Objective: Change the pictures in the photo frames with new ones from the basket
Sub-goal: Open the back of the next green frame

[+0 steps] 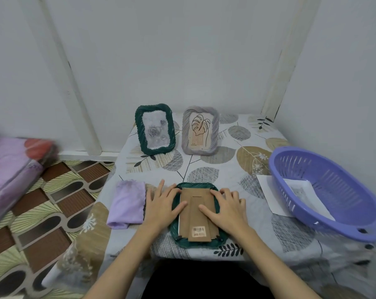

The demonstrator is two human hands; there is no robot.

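Both hands, L [161, 205] & R [227, 207], lay flat, fingers straight, pressing face-down green frame's [195, 241] cardboard back [196, 209].

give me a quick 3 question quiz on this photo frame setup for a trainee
1. True or false: the green frame under the hands lies face down, with its cardboard back up.
2. How many frames stand upright at the back of the table?
3. Multiple choice: what lies directly beside the left hand on its outer side? A) a purple cloth B) a pair of scissors C) a cup

Key
1. True; the left hand and right hand rest flat on the back.
2. Two: a dark green frame with a rose picture and a grey frame with a leaf drawing.
3. A, the purple cloth. The purple basket sits on the other side.
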